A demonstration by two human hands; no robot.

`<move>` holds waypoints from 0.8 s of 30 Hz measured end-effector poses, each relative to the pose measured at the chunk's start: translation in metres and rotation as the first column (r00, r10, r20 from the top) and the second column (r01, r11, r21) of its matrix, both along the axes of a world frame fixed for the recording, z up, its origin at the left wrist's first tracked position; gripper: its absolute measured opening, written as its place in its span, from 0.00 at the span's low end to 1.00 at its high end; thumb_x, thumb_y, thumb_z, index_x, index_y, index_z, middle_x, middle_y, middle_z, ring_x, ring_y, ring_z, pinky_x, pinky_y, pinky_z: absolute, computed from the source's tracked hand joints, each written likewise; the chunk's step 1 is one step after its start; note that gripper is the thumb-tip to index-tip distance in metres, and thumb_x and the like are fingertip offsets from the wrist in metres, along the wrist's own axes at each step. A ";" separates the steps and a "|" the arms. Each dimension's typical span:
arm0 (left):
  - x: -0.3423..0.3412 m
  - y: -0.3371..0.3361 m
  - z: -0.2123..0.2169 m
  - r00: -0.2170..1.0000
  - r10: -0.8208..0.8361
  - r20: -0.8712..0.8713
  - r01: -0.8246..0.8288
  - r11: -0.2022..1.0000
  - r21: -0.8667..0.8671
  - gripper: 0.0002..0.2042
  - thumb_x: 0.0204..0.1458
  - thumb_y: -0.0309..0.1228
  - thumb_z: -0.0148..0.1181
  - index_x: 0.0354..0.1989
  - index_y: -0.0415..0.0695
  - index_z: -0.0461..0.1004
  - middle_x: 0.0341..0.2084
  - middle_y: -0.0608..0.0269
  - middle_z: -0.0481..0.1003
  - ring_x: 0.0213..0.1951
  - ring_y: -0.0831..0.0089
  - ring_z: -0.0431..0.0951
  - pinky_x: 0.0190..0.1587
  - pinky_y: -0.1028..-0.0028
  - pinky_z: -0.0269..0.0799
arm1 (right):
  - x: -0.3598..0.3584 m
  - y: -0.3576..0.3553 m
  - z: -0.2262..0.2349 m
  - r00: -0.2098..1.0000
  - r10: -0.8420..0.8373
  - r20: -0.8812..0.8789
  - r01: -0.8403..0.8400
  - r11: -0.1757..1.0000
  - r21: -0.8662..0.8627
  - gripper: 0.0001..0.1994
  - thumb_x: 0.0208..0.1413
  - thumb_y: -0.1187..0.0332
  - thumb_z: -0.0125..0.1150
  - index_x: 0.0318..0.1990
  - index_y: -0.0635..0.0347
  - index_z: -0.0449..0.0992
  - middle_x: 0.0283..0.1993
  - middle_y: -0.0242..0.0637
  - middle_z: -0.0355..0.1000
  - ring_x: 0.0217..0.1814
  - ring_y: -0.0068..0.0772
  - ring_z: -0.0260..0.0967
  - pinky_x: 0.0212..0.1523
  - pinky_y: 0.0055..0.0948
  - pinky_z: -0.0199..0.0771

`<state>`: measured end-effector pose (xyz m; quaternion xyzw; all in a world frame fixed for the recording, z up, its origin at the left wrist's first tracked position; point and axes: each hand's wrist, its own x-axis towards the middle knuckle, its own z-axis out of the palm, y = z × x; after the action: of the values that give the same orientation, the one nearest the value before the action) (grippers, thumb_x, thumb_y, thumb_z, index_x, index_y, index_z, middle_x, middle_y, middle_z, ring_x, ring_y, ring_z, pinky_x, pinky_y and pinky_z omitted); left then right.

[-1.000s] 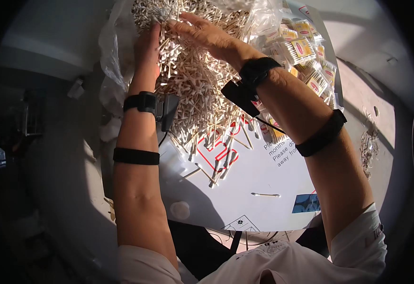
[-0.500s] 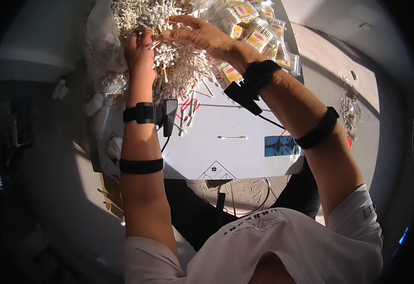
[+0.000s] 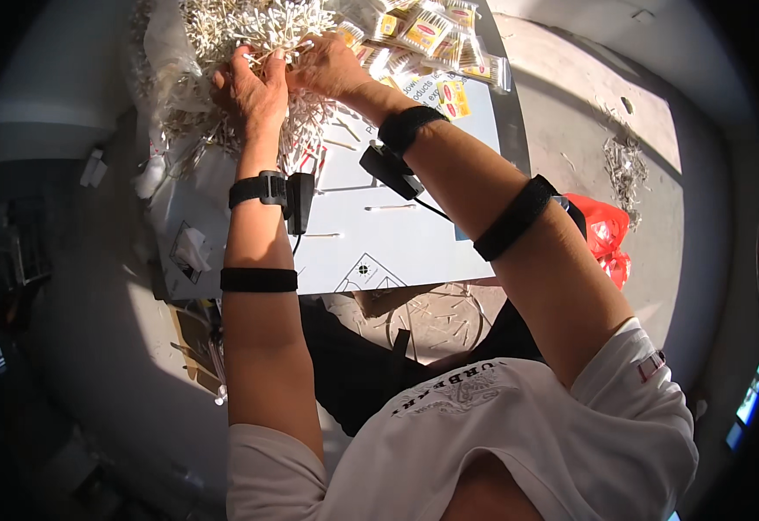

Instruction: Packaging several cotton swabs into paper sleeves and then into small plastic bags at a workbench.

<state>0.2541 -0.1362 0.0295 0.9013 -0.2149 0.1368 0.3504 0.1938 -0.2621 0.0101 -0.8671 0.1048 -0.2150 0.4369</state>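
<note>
Cotton swabs [image 3: 245, 22] lie heaped on the far left of the white tabletop [image 3: 432, 247], where my left hand [image 3: 255, 94] and right hand [image 3: 326, 68] curl in against them; I cannot tell whether either grips any. They look feather-light and likely to slide in bulk, soft-ended but easily snapped, so mid-stick seems the best hold.

A white counter [image 3: 414, 252] with a dark grey right-hand margin stands over a grey floor [image 3: 666, 217]. Strong sunlight brightens the floor at right, where a dark diagonal shadow crosses it; the far left is dim. Bluish bright patches [image 3: 751, 395], their nature unclear, appear near both rims.
</note>
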 end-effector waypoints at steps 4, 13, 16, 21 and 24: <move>0.043 -0.007 -0.003 0.999 -0.006 0.048 0.004 0.999 0.044 0.28 0.49 0.57 0.57 0.52 0.53 0.67 0.46 0.46 0.69 0.53 0.48 0.61 0.55 0.51 0.55 | -0.012 -0.007 0.020 0.997 0.043 -0.061 -0.035 0.991 0.132 0.23 0.29 0.54 0.72 0.37 0.51 0.80 0.39 0.41 0.75 0.55 0.49 0.62 0.53 0.38 0.69; 0.071 0.033 0.025 0.992 0.077 0.104 -0.089 0.990 0.113 0.30 0.51 0.52 0.56 0.62 0.56 0.63 0.61 0.41 0.57 0.63 0.47 0.55 0.62 0.53 0.53 | -0.049 0.008 0.009 0.990 -0.050 0.131 0.052 0.998 -0.017 0.06 0.42 0.74 0.61 0.29 0.52 0.81 0.37 0.40 0.75 0.54 0.45 0.65 0.53 0.35 0.70; -0.059 0.048 0.034 0.997 -0.060 -0.048 0.053 0.988 -0.142 0.23 0.55 0.34 0.56 0.59 0.45 0.65 0.60 0.45 0.59 0.63 0.50 0.55 0.63 0.57 0.53 | -0.089 -0.003 0.004 0.997 -0.053 0.061 0.050 0.998 0.044 0.08 0.41 0.75 0.60 0.32 0.54 0.80 0.47 0.47 0.72 0.56 0.48 0.65 0.54 0.36 0.69; -0.214 0.142 -0.007 0.949 -0.057 -0.311 -0.051 0.943 -0.330 0.17 0.54 0.22 0.50 0.54 0.37 0.68 0.53 0.50 0.68 0.55 0.59 0.68 0.57 0.66 0.63 | -0.169 0.062 0.027 0.997 -0.006 0.071 0.044 0.837 -0.545 0.22 0.43 0.61 0.68 0.48 0.54 0.74 0.61 0.47 0.59 0.63 0.51 0.55 0.56 0.52 0.60; -0.223 0.172 -0.005 0.891 -0.002 -0.454 -0.220 0.873 -0.436 0.14 0.55 0.20 0.48 0.50 0.34 0.71 0.45 0.50 0.75 0.47 0.64 0.75 0.53 0.67 0.68 | -0.222 0.115 0.000 0.881 0.425 -0.208 -0.467 0.854 -0.230 0.23 0.43 0.58 0.69 0.47 0.58 0.73 0.57 0.41 0.62 0.57 0.44 0.60 0.56 0.43 0.61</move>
<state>0.0313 0.0358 0.0241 0.8054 -0.0371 -0.0020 0.5916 -0.0285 -0.1473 0.0098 -0.9332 -0.0976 -0.0542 0.3417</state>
